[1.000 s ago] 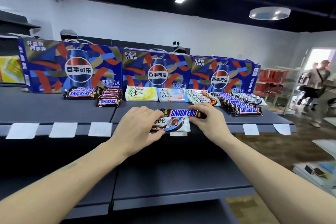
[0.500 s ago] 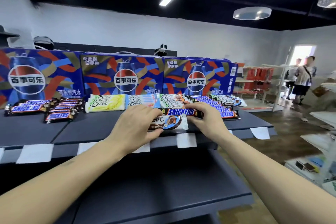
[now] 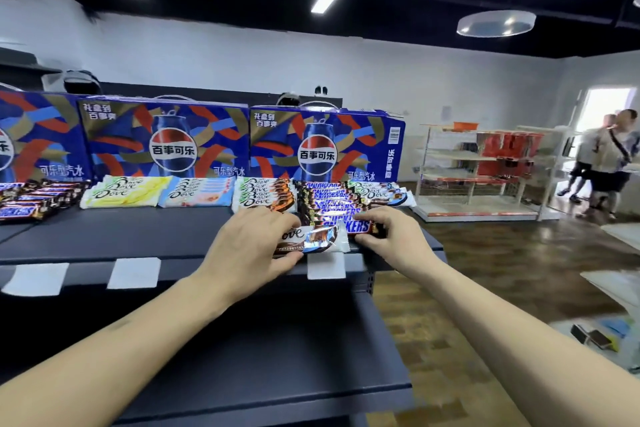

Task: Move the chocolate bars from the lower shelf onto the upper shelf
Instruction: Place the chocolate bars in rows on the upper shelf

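Left hand: the left hand (image 3: pixel 249 246) curls over the left end of a Dove bar (image 3: pixel 310 239), thumb under its near edge, pinching it at the front lip of the upper shelf (image 3: pixel 138 236).
Right hand: the right hand (image 3: pixel 394 239) pinches the right end of a Snickers bar (image 3: pixel 349 226), fingers curled round it, right at the near end of the Snickers row (image 3: pixel 329 204).
Where the bars sit: both lie on the upper shelf, Snickers bar just behind the Dove bar and touching it; the lower shelf (image 3: pixel 277 357) shows no bars in view.
Handling: light, stiff little slabs, I'd judge, in slick wrappers with soft crimped ends. Take them by the sides of the body, not the flappy seal, and don't bend them; they'd likely snap.
Change from half a second ago: both hands and bars have slid right along the shelf, and the Snickers bar now butts up against its row.
Backdrop: Pepsi boxes (image 3: pixel 166 146) behind.
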